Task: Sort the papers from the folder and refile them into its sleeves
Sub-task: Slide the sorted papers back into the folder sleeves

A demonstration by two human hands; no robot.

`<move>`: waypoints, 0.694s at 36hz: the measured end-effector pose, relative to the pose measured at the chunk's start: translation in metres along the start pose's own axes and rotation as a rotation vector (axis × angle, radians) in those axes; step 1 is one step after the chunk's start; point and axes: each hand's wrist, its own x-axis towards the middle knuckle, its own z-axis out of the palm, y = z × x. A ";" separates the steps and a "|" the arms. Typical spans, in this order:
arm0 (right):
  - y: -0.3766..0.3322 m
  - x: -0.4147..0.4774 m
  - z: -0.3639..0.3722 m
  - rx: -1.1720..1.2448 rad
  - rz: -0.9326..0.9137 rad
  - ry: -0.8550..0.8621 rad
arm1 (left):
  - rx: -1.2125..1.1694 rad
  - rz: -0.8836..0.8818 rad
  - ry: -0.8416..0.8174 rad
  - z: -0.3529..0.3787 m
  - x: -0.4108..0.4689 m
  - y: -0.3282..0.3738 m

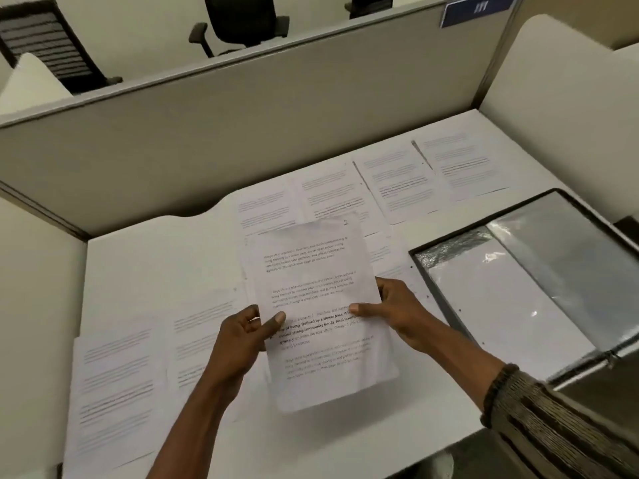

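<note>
The person holds a sheet (318, 299) lifted over the desk (155, 254); the left hand (242, 337) pinches its left edge, thumb on top; the right hand (397, 312) grips the right edge likewise; whether it is one page or several squared together is hard to tell. Other papers (397, 181) lie spread in rows; the open folder (587, 243) sits just to the right. The step likely goes best with light pinches, a read of the bold lines to choose the pile, then a flat lay without nudging neighbours.
</note>
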 end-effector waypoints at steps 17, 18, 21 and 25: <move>0.045 -0.136 -0.214 -0.012 0.004 0.347 | 0.170 0.079 0.097 0.254 -0.056 0.002; 0.046 -0.139 -0.222 -0.021 0.003 0.365 | 0.158 0.076 0.093 0.262 -0.057 0.002; 0.046 -0.140 -0.245 -0.110 -0.012 0.428 | 0.107 0.046 0.114 0.284 -0.053 0.006; 0.046 -0.131 -0.268 -0.150 -0.001 0.470 | 0.047 0.022 0.164 0.308 -0.038 0.010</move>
